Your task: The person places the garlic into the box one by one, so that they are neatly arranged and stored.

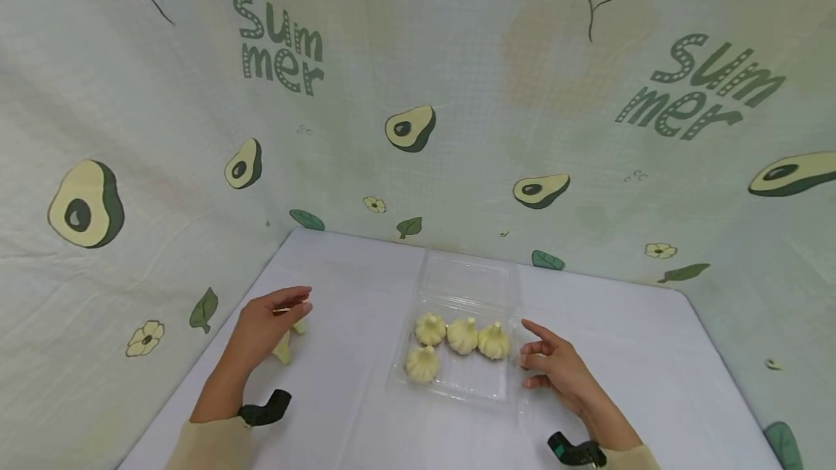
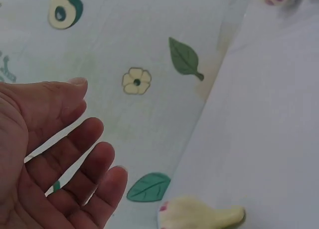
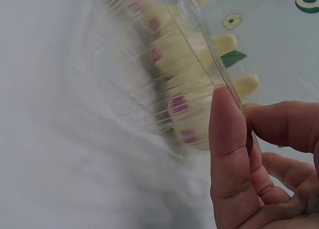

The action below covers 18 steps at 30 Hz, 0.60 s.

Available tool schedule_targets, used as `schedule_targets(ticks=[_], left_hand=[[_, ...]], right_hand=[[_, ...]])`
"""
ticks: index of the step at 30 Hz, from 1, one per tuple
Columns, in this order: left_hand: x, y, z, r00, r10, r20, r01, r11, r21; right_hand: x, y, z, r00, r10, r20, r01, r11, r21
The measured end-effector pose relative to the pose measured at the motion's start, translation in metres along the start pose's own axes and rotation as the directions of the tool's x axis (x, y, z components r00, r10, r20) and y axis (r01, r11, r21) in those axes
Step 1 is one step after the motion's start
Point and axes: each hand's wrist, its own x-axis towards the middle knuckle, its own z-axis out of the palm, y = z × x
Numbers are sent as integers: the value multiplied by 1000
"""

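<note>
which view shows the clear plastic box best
The head view: the clear plastic box shows nearly whole, lid open, four garlic bulbs inside. The right wrist view shows only part of it; the left wrist view, at most a faint corner.

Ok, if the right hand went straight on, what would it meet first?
The right side of the clear plastic clamshell, whose rim the right hand appears to pinch; beyond, likely the rightmost garlic bulb.

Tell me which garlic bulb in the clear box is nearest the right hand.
The rightmost bulb in the far row of three, beside the right hand. The row's middle bulb, left bulb and the lone front bulb all sit farther left.
</note>
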Motion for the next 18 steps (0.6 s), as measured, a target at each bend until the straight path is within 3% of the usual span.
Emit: schedule_targets(ticks=[4,8,12,18], left_hand=[[-10,-12,-24,998,-41,-39,42,999,20],[-16,-30,-38,996,-91,-27,93,992,83],[-17,-47,-44,986,-166,25,162,980,113],[-17,-67,-42,965,-248,83,243,967,72]], right_hand=[[0,0,-1,1000,3,3,-3,1000,9],[0,0,-1,1000,1,6,-1,1000,12],[0,0,-1,1000,-4,14,3,1000,10],[2,0,-1,1000,-5,23,5,1000,11]])
